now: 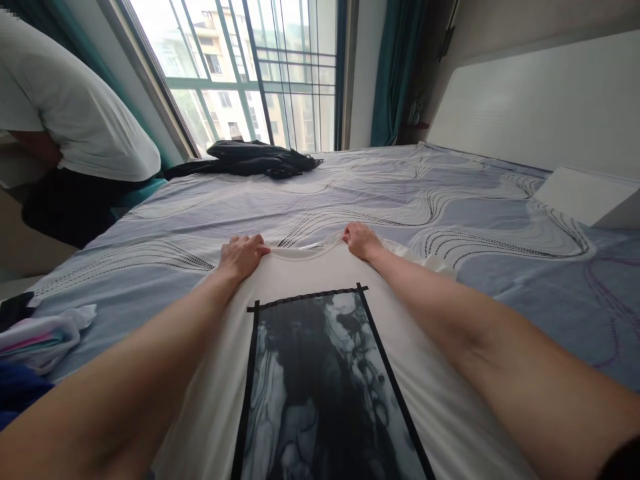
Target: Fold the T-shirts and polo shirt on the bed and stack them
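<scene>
A white T-shirt (300,270) with a dark, black-framed print lies spread on the bed, its neckline pointing away from me. My left hand (243,255) is closed on the shirt at the left shoulder, beside the collar. At the other side of the collar my right hand (361,240) pinches the fabric of the right shoulder. Between the two hands a small pale label shows inside the neckline. Both forearms reach over the shirt, covering parts of its sides. The lower end runs out of view towards me.
Dark clothing (250,159) lies at the bed's far edge by the window. Several folded garments (47,337) sit at the left edge. A white box-like object (585,193) stands on the right, before a pale headboard (540,100). A person in a white top (85,100) bends at the left.
</scene>
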`<state>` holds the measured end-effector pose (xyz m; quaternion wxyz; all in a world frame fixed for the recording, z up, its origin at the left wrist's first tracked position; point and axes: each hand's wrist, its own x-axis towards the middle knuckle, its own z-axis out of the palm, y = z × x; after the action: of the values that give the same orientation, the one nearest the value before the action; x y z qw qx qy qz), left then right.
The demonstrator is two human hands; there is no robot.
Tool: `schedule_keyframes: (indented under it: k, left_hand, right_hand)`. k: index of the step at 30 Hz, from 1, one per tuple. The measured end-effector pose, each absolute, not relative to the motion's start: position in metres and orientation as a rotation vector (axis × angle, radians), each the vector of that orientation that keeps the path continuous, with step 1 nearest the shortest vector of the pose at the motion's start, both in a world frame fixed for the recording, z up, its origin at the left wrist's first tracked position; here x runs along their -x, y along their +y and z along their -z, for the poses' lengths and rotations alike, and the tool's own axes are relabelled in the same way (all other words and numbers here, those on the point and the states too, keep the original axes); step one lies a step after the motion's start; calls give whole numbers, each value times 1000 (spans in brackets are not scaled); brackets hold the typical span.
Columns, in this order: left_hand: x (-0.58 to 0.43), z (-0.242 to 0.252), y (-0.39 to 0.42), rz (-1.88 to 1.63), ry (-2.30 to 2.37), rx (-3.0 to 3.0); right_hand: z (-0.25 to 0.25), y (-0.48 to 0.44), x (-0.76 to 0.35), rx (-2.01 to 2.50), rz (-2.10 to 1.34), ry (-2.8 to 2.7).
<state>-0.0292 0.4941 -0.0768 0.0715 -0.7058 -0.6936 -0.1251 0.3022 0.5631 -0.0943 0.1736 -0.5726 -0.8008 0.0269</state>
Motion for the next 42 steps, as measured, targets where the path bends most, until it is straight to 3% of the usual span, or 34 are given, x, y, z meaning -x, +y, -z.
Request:
schedule_keyframes:
  k: [6,11,17,21,23,32,35,38,42]
  left_hand:
    - [-10,70,453,391,-2212,1906]
    - [20,80,377,167,-2003,2415]
    - [17,61,306,40,-2459,1960]
    - [-71,63,248,237,-2023,2311]
    - [-93,73,214,220,-2017,2329]
    - [-58,81,77,45,-2413,1736]
    - [-114,85,38,181,-2321,1701]
    - [-163,91,7,282,-2034,2191]
    - [-152,87,-28,301,-2155,2171]
  right_hand:
    - [89,521,-295,1756,-48,-2180]
    - [96,438,-347,1672,-87,-2449]
    - [70,361,-390,2153,-112,-2188]
    - [69,285,-339,1682,-162,-2429]
    - [75,253,-333,1609,-243,-2461]
    - [57,162,-433,2326,-128,-1961]
    - [58,101,-390,2044,-156,-2136]
    - [68,45,-350,1541,-390,-2454]
    - [76,16,-376,1766,-364,-2371]
